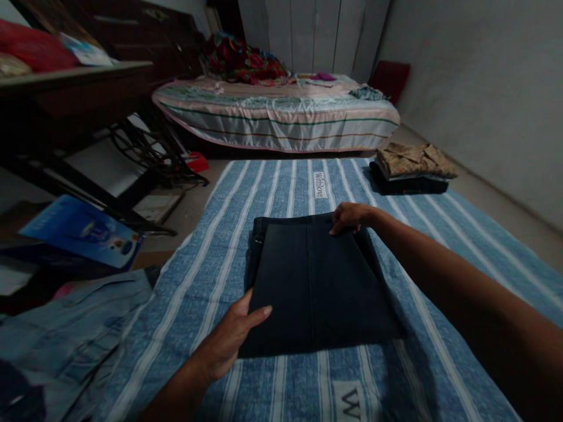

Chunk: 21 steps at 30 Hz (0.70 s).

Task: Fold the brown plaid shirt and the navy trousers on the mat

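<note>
Dark folded trousers [285, 281] lie flat on a blue and white striped sheet [220, 234], with the waistband at the far edge. My left hand [237, 328] grips their near left edge, thumb on top and the other fingers hidden beneath the cloth. At the far right part of the trousers, my right hand [349, 218] is closed on the folded leg's edge, its fingers curled in. A seam runs down the middle of the dark cloth.
Folded clothes [413, 164] are stacked at the sheet's far right. Pale blue denim [88, 328] and a blue printed box [83, 228] are at the left, near a sewing machine table [74, 76]. A bed [281, 123] stands beyond; a wall is on the right.
</note>
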Each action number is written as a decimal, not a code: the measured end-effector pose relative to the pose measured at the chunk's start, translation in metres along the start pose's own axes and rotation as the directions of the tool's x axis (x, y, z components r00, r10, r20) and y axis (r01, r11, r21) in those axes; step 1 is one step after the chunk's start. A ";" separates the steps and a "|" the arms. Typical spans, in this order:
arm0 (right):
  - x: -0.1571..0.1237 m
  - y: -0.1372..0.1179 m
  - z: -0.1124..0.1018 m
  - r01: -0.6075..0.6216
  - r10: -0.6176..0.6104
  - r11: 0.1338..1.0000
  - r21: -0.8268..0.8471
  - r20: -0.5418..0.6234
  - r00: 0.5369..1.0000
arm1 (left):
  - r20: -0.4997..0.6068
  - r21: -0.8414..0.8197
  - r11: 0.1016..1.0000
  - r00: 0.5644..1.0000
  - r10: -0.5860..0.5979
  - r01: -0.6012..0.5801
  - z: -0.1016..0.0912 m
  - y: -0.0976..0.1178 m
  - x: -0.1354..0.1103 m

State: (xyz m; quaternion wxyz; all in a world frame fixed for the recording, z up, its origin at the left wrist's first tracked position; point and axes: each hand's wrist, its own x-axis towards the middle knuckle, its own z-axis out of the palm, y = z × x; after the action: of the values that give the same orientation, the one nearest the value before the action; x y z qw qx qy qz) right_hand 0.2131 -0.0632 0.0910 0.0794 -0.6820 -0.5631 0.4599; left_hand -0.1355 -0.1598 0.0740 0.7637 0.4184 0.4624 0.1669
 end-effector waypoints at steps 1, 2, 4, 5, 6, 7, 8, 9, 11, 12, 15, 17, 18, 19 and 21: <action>0.002 0.004 0.003 -0.015 0.015 1.000 0.000 -0.013 1.000 | 0.001 0.005 1.000 1.000 0.002 -0.002 0.000 0.000 0.000; 0.004 0.007 0.006 -0.023 0.023 1.000 0.007 -0.027 0.999 | 0.003 0.010 1.000 1.000 0.006 -0.007 0.000 0.000 0.000; 0.004 0.013 0.010 -0.017 0.019 0.999 0.042 -0.060 0.998 | 0.001 0.020 1.000 1.000 0.016 -0.016 0.000 0.000 0.000; 0.003 0.015 0.011 -0.008 0.014 0.998 0.068 -0.077 0.997 | -0.002 0.029 0.999 1.000 0.020 -0.020 0.000 0.000 0.000; 0.000 0.016 0.011 0.003 0.007 0.995 0.097 -0.092 0.996 | -0.004 0.038 0.999 1.000 0.022 -0.022 0.000 0.000 0.000; -0.004 0.017 0.010 0.015 -0.002 0.992 0.129 -0.103 0.995 | -0.006 0.049 0.999 1.000 0.023 -0.023 0.000 0.000 0.000; -0.008 0.018 0.009 0.029 -0.012 0.987 0.160 -0.108 0.994 | -0.010 0.059 0.998 1.000 0.023 -0.023 0.000 0.000 0.000; -0.012 0.020 0.008 0.041 -0.021 0.981 0.190 -0.104 0.994 | -0.013 0.068 0.997 1.000 0.026 -0.025 0.000 0.000 0.001; -0.020 0.022 0.007 0.055 -0.036 0.968 0.243 -0.084 0.996 | -0.015 0.087 0.996 0.999 0.038 -0.036 -0.001 0.001 0.001; -0.023 0.024 0.007 0.058 -0.038 0.962 0.267 -0.079 0.996 | -0.016 0.102 0.994 0.999 0.043 -0.042 -0.001 0.002 0.000; -0.030 0.028 0.010 0.093 -0.051 0.933 0.349 -0.127 0.991 | -0.030 0.168 0.984 0.998 0.056 -0.050 0.001 0.005 -0.001; -0.031 0.029 0.014 0.136 -0.063 0.903 0.408 -0.188 0.980 | -0.052 0.212 0.976 0.997 0.061 -0.049 0.003 0.006 -0.001; -0.031 0.029 0.017 0.154 -0.064 0.887 0.435 -0.214 0.975 | -0.062 0.230 0.972 0.996 0.064 -0.048 0.004 0.006 -0.001; -0.031 0.029 0.020 0.163 -0.058 0.873 0.459 -0.234 0.970 | -0.072 0.247 0.968 0.995 0.069 -0.049 0.005 0.006 -0.001; -0.029 0.029 0.027 0.160 -0.031 0.853 0.496 -0.259 0.965 | -0.086 0.289 0.956 0.992 0.088 -0.060 0.004 0.006 0.000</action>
State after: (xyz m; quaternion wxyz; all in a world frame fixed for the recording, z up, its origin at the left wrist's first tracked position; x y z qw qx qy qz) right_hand 0.2157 -0.1088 0.0727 0.3489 -0.6579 -0.4397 0.5021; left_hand -0.1307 -0.1579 0.0799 0.6650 0.5326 0.5024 0.1472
